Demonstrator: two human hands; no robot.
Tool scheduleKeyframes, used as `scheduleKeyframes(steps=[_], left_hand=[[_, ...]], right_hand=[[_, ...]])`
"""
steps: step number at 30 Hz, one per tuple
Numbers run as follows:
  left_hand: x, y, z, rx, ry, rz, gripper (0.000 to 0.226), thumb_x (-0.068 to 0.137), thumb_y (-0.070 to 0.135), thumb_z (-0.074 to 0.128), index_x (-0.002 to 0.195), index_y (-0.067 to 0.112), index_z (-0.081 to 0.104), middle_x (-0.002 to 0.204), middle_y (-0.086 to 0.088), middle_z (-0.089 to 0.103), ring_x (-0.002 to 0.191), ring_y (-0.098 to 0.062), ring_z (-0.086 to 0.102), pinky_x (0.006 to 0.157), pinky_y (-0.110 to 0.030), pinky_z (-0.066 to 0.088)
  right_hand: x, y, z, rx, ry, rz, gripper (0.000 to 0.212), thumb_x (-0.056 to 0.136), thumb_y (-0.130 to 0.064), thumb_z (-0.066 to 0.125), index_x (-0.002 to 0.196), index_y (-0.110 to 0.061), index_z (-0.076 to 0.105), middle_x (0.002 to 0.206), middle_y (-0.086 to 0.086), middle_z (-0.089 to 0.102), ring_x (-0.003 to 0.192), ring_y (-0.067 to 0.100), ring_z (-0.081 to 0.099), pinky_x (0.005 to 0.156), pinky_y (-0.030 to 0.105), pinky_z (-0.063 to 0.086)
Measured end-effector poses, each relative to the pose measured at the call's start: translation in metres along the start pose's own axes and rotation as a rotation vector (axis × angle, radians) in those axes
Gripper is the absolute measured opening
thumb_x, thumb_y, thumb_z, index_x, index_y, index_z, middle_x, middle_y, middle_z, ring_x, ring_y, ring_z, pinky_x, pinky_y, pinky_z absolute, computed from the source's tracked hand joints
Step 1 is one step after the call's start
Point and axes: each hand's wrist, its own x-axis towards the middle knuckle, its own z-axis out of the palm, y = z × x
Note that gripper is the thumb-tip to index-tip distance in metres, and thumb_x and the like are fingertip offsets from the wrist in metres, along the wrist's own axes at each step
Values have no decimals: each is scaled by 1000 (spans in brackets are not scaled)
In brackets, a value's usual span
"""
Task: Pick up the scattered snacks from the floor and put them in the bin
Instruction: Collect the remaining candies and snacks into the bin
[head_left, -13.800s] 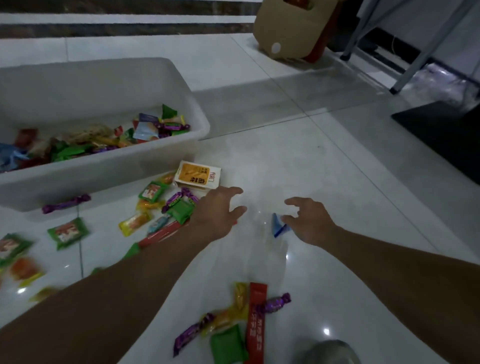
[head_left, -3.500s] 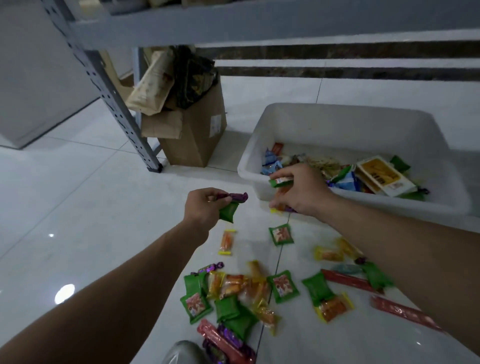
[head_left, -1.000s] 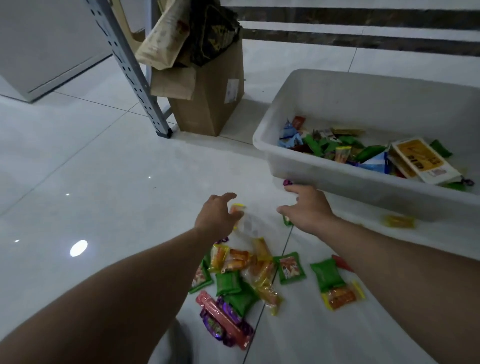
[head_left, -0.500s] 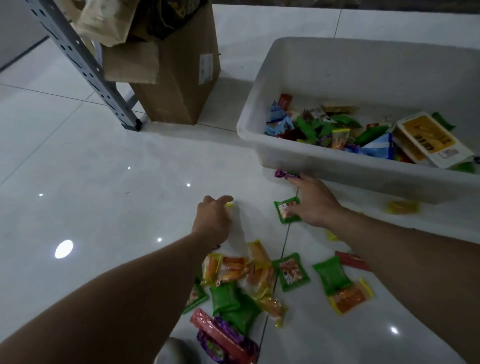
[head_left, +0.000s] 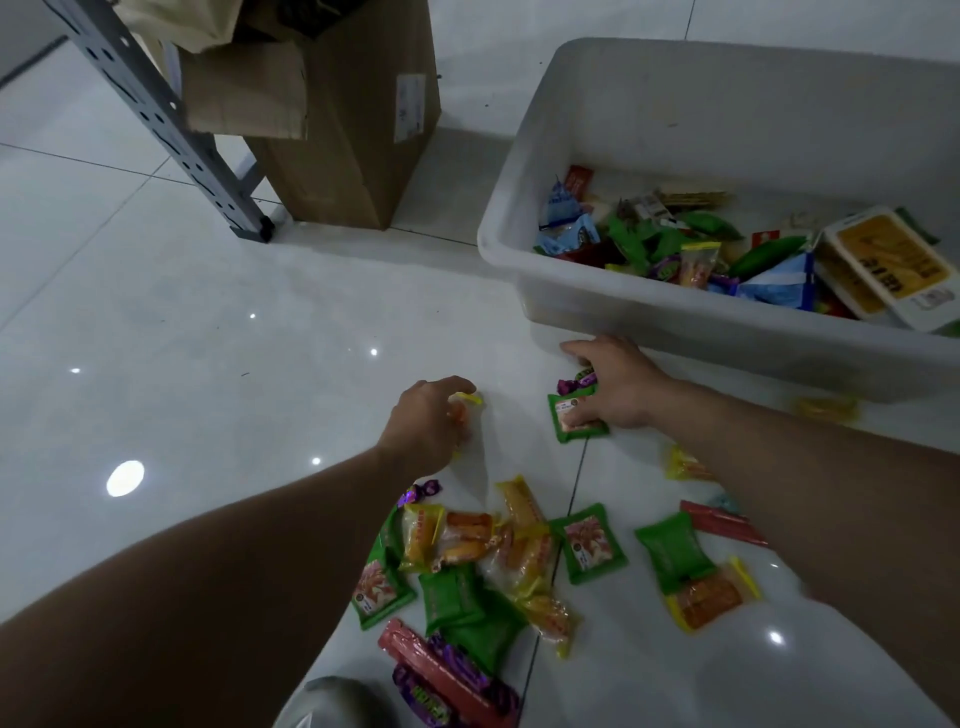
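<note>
Snacks (head_left: 519, 551) scattered, left hand (head_left: 426, 421) curled round yellow packet (head_left: 466, 401), right hand (head_left: 621, 384) pinching green packet (head_left: 574, 426) near bin (head_left: 519, 260) wall, open floor (head_left: 208, 338) left

Looks forward and down from the head onto the floor (head_left: 218, 332). Sits near, bin (head_left: 675, 317) at upper right.

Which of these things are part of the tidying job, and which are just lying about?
Part of the job: bin; snacks in the bin; snack pile on the floor; yellow packet pinched by the left hand; green packet under the right hand.
Just lying about: cardboard box; metal shelf leg.
</note>
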Motion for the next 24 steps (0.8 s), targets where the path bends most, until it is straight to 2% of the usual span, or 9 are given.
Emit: scheduleKeyframes(steps=[5, 8, 14, 20, 24], left_hand=[[-11, 13, 8, -6, -25, 28, 46, 85, 2, 57, 125, 27, 58, 109, -11, 57, 95, -27, 55, 68, -26, 42], [-19, 21, 14, -8, -14, 44, 48, 86, -1, 51, 126, 26, 57, 110, -10, 55, 93, -26, 54, 68, -27, 43], [-35, 31, 20, -46, 27, 54, 44, 88, 3, 53, 126, 26, 57, 109, -10, 55, 87, -23, 53, 66, -25, 40], [-50, 37, 19, -106, 81, 34, 45, 85, 6, 65, 123, 29, 58, 108, -8, 58, 91, -23, 57, 70, -24, 42], [-57, 55, 12, -175, 157, 60, 44, 86, 1, 62, 121, 27, 59, 107, -9, 56, 84, -21, 63, 60, -23, 48]], right_hand=[[-9, -3, 8, 19, 28, -5, 74, 72, -25, 83, 137, -15, 50, 134, 10, 47, 125, 26, 44, 102, 29, 36], [-17, -8, 12, 3, 16, 11, 69, 73, -21, 82, 135, -13, 52, 136, 12, 49, 124, 27, 47, 101, 31, 40], [-36, -10, 27, -71, -17, 99, 48, 76, -28, 77, 116, -9, 59, 121, 13, 54, 110, 30, 52, 90, 35, 47], [-71, -6, 32, 32, -72, 93, 42, 82, -24, 75, 114, -12, 50, 116, 11, 55, 101, 26, 54, 80, 31, 45], [-92, 0, 12, 184, -39, 53, 50, 74, -25, 82, 114, -15, 53, 119, 8, 52, 107, 24, 51, 85, 30, 44]])
